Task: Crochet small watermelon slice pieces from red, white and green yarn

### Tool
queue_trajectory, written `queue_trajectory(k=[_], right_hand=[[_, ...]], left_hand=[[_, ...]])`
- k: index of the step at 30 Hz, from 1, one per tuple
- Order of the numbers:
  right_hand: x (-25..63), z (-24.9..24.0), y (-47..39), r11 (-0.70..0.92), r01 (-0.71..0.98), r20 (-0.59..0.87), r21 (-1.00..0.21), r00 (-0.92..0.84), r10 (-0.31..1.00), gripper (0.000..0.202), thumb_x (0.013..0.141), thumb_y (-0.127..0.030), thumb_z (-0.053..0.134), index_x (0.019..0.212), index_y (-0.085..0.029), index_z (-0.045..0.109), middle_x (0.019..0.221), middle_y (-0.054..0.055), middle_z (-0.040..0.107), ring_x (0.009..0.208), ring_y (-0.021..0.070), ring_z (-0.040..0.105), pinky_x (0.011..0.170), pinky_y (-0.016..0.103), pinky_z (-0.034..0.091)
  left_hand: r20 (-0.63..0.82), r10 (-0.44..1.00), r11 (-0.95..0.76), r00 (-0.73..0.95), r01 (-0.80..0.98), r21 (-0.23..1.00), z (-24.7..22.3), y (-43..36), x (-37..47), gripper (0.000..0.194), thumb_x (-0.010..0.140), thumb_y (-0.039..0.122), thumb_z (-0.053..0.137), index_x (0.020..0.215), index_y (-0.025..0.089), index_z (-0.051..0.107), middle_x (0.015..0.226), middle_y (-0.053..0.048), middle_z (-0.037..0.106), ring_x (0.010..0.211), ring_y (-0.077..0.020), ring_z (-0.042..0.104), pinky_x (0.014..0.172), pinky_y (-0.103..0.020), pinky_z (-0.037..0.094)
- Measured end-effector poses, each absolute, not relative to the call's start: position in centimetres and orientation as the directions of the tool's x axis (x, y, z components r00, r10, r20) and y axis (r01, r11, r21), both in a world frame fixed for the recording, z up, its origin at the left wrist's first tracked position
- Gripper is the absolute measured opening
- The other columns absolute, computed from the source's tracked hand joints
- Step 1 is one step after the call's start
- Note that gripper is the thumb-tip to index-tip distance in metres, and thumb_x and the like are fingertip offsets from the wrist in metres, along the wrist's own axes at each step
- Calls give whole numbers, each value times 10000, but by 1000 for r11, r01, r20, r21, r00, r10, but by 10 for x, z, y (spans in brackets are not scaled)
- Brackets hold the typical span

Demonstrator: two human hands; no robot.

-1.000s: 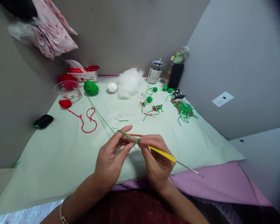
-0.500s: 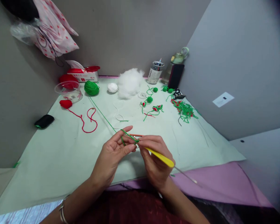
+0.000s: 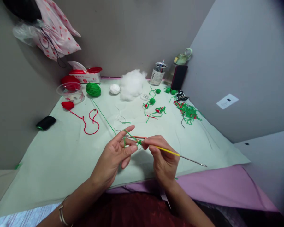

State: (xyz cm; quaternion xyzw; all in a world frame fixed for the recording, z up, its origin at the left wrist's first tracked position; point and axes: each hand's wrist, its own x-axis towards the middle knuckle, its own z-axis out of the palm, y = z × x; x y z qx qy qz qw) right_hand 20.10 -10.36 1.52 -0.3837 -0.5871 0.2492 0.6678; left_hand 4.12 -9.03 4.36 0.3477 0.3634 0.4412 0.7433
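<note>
My right hand grips a crochet hook with a yellow handle; its bare metal end points right, and its working tip is at the green stitches. My left hand pinches the small green crochet piece between thumb and fingers. Green yarn runs over its raised index finger and back to the green ball. Behind the fingers an orange-handled tool lies on the cloth, partly hidden. Small green and red crocheted pieces lie beyond my right hand.
White stuffing and a white yarn ball sit at the back. Red yarn lies near a clear tub at left. At right are yarn scraps, a phone, a bottle and a pen jar.
My right hand has turned and shifted slightly right, so the hook now lies flatter and its metal end reaches farther right. My left fingers have spread a little; the orange-handled tool shows more.
</note>
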Motion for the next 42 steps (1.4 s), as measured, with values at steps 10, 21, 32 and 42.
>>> queue_trajectory(k=[10, 21, 32, 42], right_hand=[[204, 15, -107, 606, 122, 617, -786, 99, 781, 282, 976, -83, 643, 1114, -279, 791, 1066, 61, 800, 1002, 198, 739, 824, 351, 610], [217, 27, -107, 644, 201, 650, -738, -46, 759, 185, 1038, -179, 546, 1096, -238, 711, 964, 56, 769, 842, 187, 740, 762, 365, 644], [219, 22, -109, 705, 246, 720, -665, -39, 693, 264, 995, -118, 600, 1169, -245, 754, 964, 56, 761, 864, 186, 723, 757, 348, 628], [209, 25, -110, 590, 170, 603, -790, 34, 797, 188, 977, -166, 659, 1074, -263, 788, 947, 53, 779, 914, 207, 716, 749, 360, 607]], left_hand=[[-234, 878, 408, 418, -397, 822, 46, -89, 42, 557, 839, 280, 852, 1353, 203, 652, 814, 50, 595, 448, 19, 351, 449, -174, 208], [-231, 909, 367, 346, -406, 837, 51, -89, 40, 472, 824, 260, 853, 1266, 188, 704, 771, 45, 593, 487, -15, 323, 466, -183, 237], [-273, 872, 446, 406, -429, 786, 49, -88, 39, 459, 791, 263, 884, 1205, 164, 714, 688, 76, 552, 436, 3, 286, 427, -176, 189], [-162, 948, 252, 273, -337, 907, 40, -94, 45, 517, 797, 229, 871, 1286, 224, 702, 803, 30, 664, 487, -38, 436, 428, -179, 299]])
